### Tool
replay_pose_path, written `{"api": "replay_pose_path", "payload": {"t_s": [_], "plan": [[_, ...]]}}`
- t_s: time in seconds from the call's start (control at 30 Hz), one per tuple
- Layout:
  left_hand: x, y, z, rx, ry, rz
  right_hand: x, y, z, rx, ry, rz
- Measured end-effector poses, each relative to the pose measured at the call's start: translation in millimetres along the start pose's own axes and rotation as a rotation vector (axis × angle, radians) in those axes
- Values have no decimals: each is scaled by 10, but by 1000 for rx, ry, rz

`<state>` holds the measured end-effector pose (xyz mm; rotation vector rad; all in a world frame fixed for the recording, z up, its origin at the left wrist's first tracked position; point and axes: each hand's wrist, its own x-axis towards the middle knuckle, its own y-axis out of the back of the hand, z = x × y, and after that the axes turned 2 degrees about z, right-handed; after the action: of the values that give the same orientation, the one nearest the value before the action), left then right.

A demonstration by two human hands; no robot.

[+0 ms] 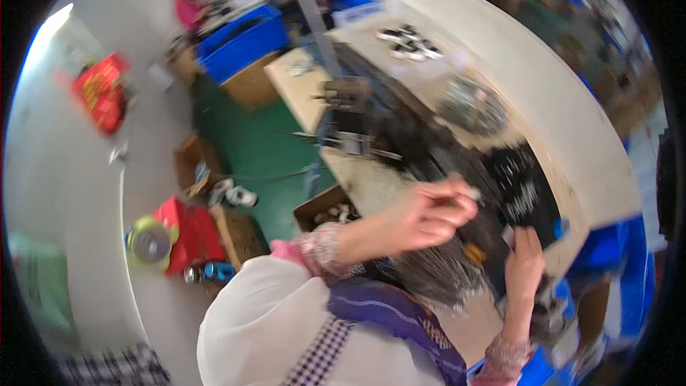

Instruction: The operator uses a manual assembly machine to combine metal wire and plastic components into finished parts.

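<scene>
My left hand (pixel 436 216) is raised above the worktable, its fingers curled together. A small whitish piece (pixel 473 194) shows at its fingertips, too blurred to name. Further right, my right hand (pixel 527 251) reaches to the near edge of a black tray (pixel 547 204) of small dark and silvery parts. Its fingers are closed, and a small pale piece (pixel 508 235) shows beside the fingertips; its kind is unclear. Below and between my hands lies a bundle of thin dark strips (pixel 443 275) in clear plastic. A small yellow-orange thing (pixel 474 253) is by the bundle.
A clear bag (pixel 471 105) of parts and a group of black-and-white pieces (pixel 409 42) lie further back along a pale partition (pixel 529 36). An open carton (pixel 314 209) stands left of the table. Blue bins (pixel 243 39) and a person (pixel 189 3) are at the far left.
</scene>
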<state>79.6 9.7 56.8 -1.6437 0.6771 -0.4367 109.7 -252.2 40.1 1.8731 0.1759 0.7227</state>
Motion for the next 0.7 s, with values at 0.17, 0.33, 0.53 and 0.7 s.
{"api": "replay_pose_path", "payload": {"t_s": [0.17, 0.33, 0.53, 0.7], "plan": [[-935, 139, 108, 301, -362, 4, 90, 168, -119, -47, 9, -38], [-633, -1, -157, 1569, -696, 22, 115, 101, -78, -147, -33, -128], [-61, -524, -143, 3000, -1037, -189, 123, 78, -70, -104, 3, -121], [-65, -152, 247, 3046, -622, 93, 64, 169, -36, -117, 0, -129]]}}
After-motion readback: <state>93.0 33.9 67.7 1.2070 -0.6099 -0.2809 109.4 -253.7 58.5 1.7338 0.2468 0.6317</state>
